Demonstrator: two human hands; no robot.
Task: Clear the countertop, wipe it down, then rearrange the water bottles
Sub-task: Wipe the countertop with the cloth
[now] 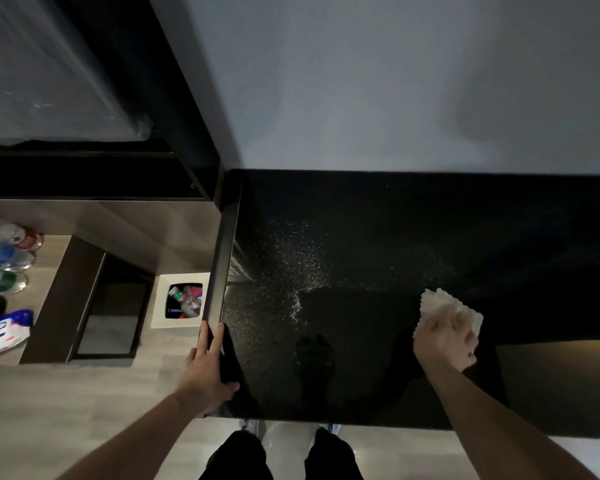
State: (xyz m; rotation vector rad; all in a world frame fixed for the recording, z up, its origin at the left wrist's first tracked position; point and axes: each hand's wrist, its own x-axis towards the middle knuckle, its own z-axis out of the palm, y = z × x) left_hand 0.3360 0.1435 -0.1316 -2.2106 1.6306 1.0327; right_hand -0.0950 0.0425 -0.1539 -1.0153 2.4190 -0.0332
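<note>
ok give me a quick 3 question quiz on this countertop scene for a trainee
1. True or false: the right hand presses a white cloth on the black countertop.
2. Where does the left hand rest?
A. on the countertop's left edge
B. inside the white bin
C. on the bottles
3. Fill in: the water bottles lie on the low ____ at far left, beside a wipes pack.

Key:
1. True.
2. A; its fingers lie along the edge, near the front corner.
3. Shelf; the white bin sits on the floor between shelf and counter.
</note>
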